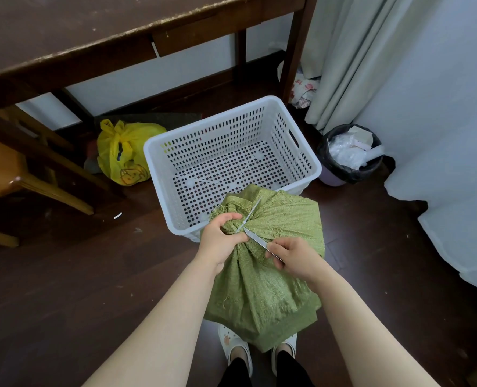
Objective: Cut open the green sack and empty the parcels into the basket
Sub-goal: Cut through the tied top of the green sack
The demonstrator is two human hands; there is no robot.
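A full green woven sack (270, 275) stands on the dark floor in front of my feet, its neck bunched and bound with a white tie (252, 209). My left hand (220, 241) grips the gathered neck. My right hand (293, 256) holds a thin metal blade (255, 238) whose tip touches the neck at the tie. An empty white perforated basket (159, 148) sits just beyond the sack, touching it. The parcels are hidden inside the sack.
A dark wooden table (92, 26) stands at the back, a wooden chair (14, 174) at left. A yellow plastic bag (125, 152) lies left of the basket. A lined bin (349, 155) with waste stands at right, beside a curtain (351, 51) and a white sheet (441, 135).
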